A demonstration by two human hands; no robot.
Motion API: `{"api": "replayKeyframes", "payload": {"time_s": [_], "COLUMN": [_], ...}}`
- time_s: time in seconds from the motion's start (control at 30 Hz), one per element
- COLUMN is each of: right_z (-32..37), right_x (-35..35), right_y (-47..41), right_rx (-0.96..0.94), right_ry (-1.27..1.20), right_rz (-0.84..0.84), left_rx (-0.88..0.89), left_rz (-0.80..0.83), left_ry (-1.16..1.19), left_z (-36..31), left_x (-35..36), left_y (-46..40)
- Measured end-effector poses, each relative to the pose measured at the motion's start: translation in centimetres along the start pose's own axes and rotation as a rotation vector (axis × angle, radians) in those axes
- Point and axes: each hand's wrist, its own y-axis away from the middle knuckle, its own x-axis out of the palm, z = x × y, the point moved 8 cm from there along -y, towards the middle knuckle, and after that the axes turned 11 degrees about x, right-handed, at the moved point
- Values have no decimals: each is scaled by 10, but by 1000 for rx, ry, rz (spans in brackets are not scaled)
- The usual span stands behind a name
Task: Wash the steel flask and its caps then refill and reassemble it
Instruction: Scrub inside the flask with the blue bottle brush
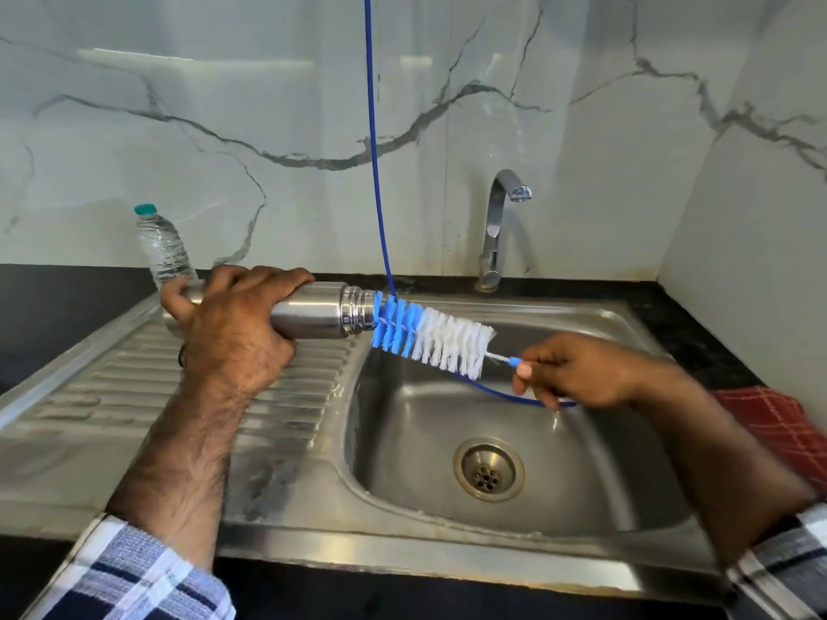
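My left hand [232, 328] grips the steel flask [317, 316], held on its side above the left rim of the sink with its open threaded mouth pointing right. A bottle brush [432, 335] with blue and white bristles has its blue tip at the flask's mouth; most of the bristles are outside. My right hand [577, 373] pinches the brush's thin handle over the basin. A long blue wire of the brush loops under my right hand and runs up out of view. No caps are in view.
The steel sink [447, 516] has a ribbed drainboard [134, 396] on the left and a drain [488, 469] in the basin. A chrome tap [499, 226] stands behind. A clear plastic water bottle [163, 248] stands back left. A red checked cloth [774, 422] lies at the right.
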Motion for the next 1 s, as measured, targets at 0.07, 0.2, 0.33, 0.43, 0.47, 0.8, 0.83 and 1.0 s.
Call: {"api": "replayKeyframes", "payload": {"time_s": [0.07,0.2,0.33,0.43,0.47,0.8,0.83,1.0], "right_z": [7,16,27,24,22,5,-4,-18], "right_x": [-24,-63,-69,-72,-72,-102,-100,-89], "right_y": [3,23,48,55,55,57,48,26], "right_rx": [-38,-271,-406,-423,-426,-413,-381,-244], "right_ry": [202,227,461,481,451,38,-3,-156], "right_rz": [-341,-834,-1140,-1215,-1168,-962,-915,-736], "left_rx": [-7,-7,-29,-40,-38,152,181,80], "left_rz": [5,67,112,112,108,110,78,4], "left_ry": [2,40,125,156,144,151,159,69], "left_z": [1,-7,-10,-10,-9,-29,-32,-29], "left_x": [0,4,9,10,10,8,7,1], "left_y": [0,-2,0,-1,-1,-2,-1,-3]}}
